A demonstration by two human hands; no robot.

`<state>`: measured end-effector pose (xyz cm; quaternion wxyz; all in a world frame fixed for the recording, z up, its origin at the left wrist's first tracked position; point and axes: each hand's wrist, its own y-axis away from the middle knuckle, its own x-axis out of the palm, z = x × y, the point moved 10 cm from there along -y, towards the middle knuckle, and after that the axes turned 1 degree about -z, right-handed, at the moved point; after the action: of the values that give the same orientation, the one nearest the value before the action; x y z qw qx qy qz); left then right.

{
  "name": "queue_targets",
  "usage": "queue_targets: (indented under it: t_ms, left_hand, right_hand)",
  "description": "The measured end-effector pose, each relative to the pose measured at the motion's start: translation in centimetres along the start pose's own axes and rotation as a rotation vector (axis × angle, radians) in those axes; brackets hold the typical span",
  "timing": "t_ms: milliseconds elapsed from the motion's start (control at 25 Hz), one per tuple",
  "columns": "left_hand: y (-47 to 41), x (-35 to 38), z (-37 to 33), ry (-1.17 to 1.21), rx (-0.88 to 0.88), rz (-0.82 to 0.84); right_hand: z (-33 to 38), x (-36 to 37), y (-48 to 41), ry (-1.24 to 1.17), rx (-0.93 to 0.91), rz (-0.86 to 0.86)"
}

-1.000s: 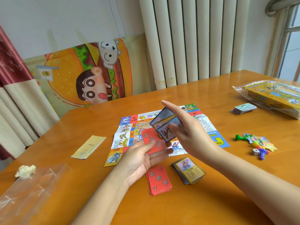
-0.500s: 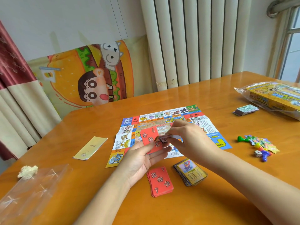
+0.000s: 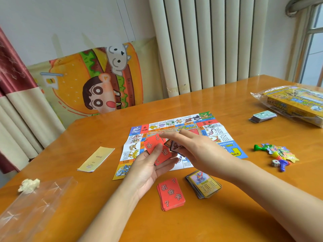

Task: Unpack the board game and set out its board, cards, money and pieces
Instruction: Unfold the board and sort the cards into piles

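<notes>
The paper game board [image 3: 216, 135] lies unfolded in the middle of the table. Above its near edge my left hand [image 3: 148, 170] holds a small stack of red cards [image 3: 158, 149], thumb on top. My right hand [image 3: 201, 151] hovers just right of it and pinches a few dark picture cards [image 3: 175, 145]. On the table below the hands lie a red card pile [image 3: 171, 194] and a yellow-framed card pile [image 3: 203, 186]. Coloured pawns and a die [image 3: 276, 154] sit at the right, with a stack of money notes [image 3: 263, 116] farther back.
The yellow game box in its plastic wrap [image 3: 293, 103] lies at the far right edge. A folded yellow leaflet [image 3: 96, 158], a crumpled paper ball [image 3: 28, 185] and a clear plastic sleeve [image 3: 35, 205] occupy the left side. A radiator stands behind the table.
My right hand has lowered the fanned dark cards from above the board down beside the red cards in my left hand. My left hand has stayed in place.
</notes>
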<state>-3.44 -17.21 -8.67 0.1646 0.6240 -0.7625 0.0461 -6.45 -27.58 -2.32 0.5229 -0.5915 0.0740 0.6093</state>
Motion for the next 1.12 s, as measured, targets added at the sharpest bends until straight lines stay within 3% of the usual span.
queue_targets:
  t_ms: [280, 560, 720, 880, 960, 1040, 1120]
  left_hand:
    - [0.1, -0.1, 0.5, 0.004, -0.053, -0.002]
    - [0.2, -0.2, 0.2, -0.014, -0.048, -0.006]
    - [0.3, -0.2, 0.1, -0.028, -0.038, 0.005]
    - [0.2, -0.1, 0.1, -0.023, -0.037, 0.018]
    - [0.3, -0.1, -0.1, -0.021, -0.034, 0.027]
    - [0.4, 0.0, -0.3, -0.026, -0.028, 0.037]
    - [0.4, 0.0, -0.4, -0.036, -0.022, 0.042]
  right_hand:
    - [-1.3, -2.2, 0.0, -0.286, 0.195, -0.118]
    - [-4.1, -1.5, 1.9, -0.357, 0.547, -0.025]
    - [-3.1, 1.1, 4.4, -0.279, 0.583, 0.087]
    - [-3.3, 2.4, 5.4, 0.105, 0.563, 0.235]
    - [-2.8, 1.9, 5.4, 0.229, 0.538, 0.224]
    - [-1.7, 1.0, 5.2, 0.252, 0.497, 0.205]
    - [-1.3, 0.9, 5.5, 0.230, 0.530, 0.308]
